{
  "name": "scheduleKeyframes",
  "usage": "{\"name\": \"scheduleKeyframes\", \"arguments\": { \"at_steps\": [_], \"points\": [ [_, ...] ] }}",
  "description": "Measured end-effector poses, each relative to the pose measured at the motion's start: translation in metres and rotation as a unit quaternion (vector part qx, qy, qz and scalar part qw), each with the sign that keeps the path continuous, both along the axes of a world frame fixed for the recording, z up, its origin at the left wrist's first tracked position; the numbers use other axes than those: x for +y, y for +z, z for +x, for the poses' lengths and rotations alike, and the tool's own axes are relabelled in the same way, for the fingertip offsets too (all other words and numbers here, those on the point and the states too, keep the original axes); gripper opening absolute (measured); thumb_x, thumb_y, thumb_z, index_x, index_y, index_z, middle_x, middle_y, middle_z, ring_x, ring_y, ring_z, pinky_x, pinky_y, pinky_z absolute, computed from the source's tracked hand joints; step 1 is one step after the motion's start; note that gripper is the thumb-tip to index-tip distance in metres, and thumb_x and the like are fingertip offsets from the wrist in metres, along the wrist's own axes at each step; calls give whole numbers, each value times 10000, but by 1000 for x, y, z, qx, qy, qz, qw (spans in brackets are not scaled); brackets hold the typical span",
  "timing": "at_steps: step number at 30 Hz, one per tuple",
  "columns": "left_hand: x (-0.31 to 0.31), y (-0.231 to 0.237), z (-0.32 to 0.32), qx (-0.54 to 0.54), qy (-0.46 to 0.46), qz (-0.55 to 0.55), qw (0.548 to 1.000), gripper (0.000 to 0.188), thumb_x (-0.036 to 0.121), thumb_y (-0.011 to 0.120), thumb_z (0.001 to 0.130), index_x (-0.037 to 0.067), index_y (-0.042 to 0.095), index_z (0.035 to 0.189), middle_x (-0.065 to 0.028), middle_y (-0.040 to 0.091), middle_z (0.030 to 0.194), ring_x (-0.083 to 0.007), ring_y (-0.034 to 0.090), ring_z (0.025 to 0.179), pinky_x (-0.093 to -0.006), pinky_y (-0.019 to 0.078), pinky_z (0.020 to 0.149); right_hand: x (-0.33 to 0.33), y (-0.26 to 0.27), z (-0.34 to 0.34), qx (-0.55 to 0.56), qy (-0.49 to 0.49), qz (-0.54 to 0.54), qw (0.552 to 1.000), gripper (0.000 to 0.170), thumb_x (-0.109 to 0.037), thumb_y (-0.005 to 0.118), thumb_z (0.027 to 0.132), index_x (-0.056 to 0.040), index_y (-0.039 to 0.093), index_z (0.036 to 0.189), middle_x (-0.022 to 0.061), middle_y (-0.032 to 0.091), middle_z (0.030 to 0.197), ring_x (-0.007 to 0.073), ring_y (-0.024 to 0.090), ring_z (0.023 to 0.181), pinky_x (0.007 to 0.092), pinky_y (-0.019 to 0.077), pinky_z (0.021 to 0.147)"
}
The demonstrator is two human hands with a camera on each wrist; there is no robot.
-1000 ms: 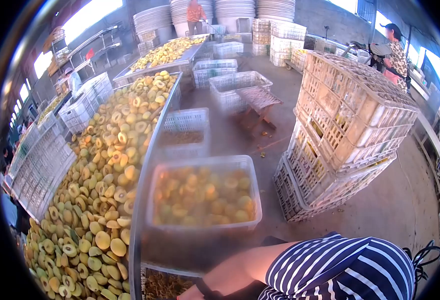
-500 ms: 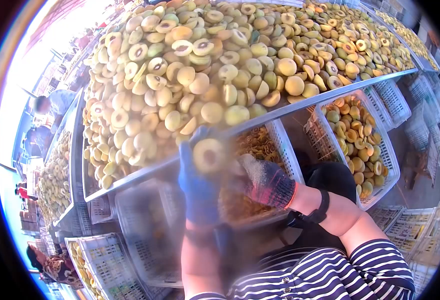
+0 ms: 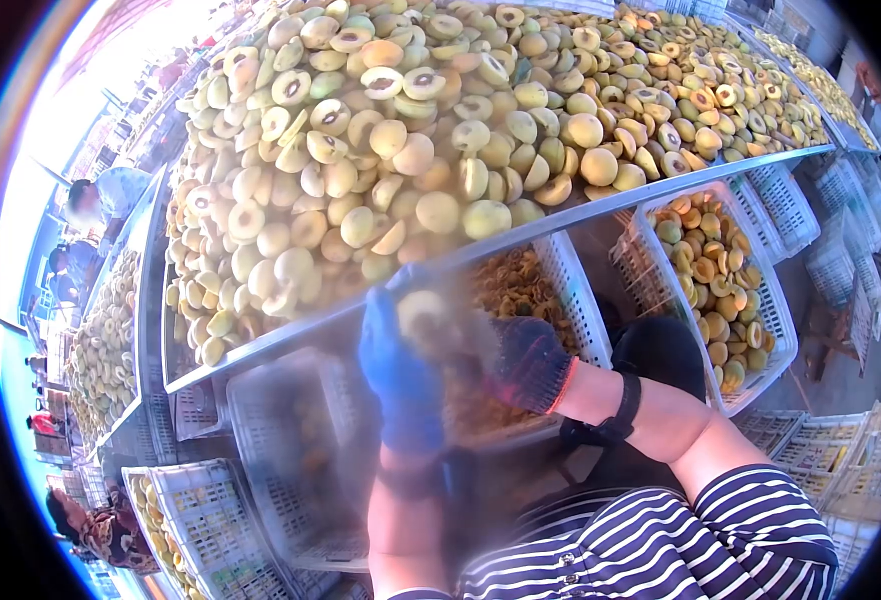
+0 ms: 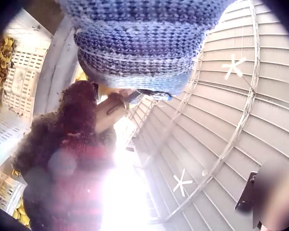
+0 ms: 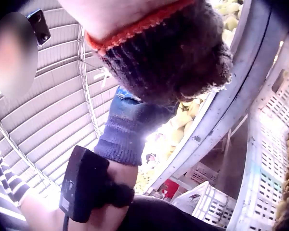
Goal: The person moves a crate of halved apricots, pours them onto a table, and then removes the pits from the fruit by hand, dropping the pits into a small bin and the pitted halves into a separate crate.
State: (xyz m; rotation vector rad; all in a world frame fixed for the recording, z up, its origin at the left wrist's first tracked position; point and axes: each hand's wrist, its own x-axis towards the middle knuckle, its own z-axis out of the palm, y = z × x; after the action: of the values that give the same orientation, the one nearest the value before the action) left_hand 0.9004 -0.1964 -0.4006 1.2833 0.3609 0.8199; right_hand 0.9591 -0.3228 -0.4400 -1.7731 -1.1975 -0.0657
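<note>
In the head view, the blue-gloved left hand [image 3: 398, 375] holds a pale, blurred piece of fruit [image 3: 423, 313] upright below the metal table rim [image 3: 601, 208]. Close to its right, the dark-gloved right hand [image 3: 529, 365] has curled fingers. The left wrist view shows that dark glove [image 4: 70, 159] gripping a short wooden handle [image 4: 110, 113] whose end meets the blue glove [image 4: 135, 48]. Its working end is hard to make out. Halved yellow-green fruit [image 3: 436, 212] is heaped on the table. In the right wrist view, the right glove [image 5: 168, 57] covers the contact.
Under the hands stands a crate [image 3: 573, 300] of brownish scraps [image 3: 521, 285]. Right of it, a white crate [image 3: 783, 330] holds fruit halves. Other crates [image 3: 211, 520] stand at lower left. People [image 3: 111, 195] are at a second fruit-covered table [image 3: 144, 340].
The head view has swung from the crates on the floor back to the hands. Since half a second ago, the right hand has turned and lowered slightly; the held fruit's hollow face shows less clearly.
</note>
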Motion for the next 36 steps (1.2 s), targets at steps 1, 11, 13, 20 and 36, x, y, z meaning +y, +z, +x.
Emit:
{"name": "scheduleKeyframes", "arguments": {
  "at_steps": [1, 11, 13, 20, 36],
  "points": [
    [0, 1, 0, -7, 0, -37, 999, 515, 368, 396, 1064, -97, 567, 1202, -197, 647, 1122, -295, 645, 1037, -425, 529, 925, 4, -10, 1, 3, 6, 12, 1000, 200, -261, 631, 912, -79, 642, 996, 137, 666, 800, 340, 670, 734, 433, 521, 633],
    [4, -9, 7, -4, 11, 32, 999, 498, 372, 412, 1056, -74, 599, 1173, -200, 654, 1110, -301, 649, 1016, -418, 534, 908, 5, -19, 5, 1, 19, 22, 1000, 232, -255, 649, 893, -67, 626, 1027, 135, 636, 759, 342, 657, 702, 436, 514, 611],
    [-2, -2, 7, 7, 20, 68, 997, 496, 374, 420, 1053, -71, 606, 1164, -196, 659, 1099, -298, 655, 996, -413, 539, 891, 2, -18, 6, -2, 25, 7, 1000, 242, -253, 651, 891, -63, 616, 1037, 142, 640, 784, 350, 656, 706, 441, 514, 615],
    [-2, -6, 4, 68, 25, 165, 984, 495, 372, 419, 1053, -68, 639, 1105, -158, 695, 983, -251, 681, 882, -359, 550, 814, -2, -27, -2, 265, 139, 24, 954, 266, -203, 657, 888, -54, 594, 1099, 178, 667, 929, 341, 666, 828, 404, 525, 704],
    [12, -7, 7, 129, -255, -45, 957, 499, 421, 456, 1025, -37, 642, 956, -139, 683, 780, -233, 663, 656, -357, 559, 624, -34, -26, 6, 484, 370, -31, 792, 305, -245, 624, 955, -54, 566, 1185, -6, 595, 972, 71, 567, 870, 247, 480, 758]
  ]
}}
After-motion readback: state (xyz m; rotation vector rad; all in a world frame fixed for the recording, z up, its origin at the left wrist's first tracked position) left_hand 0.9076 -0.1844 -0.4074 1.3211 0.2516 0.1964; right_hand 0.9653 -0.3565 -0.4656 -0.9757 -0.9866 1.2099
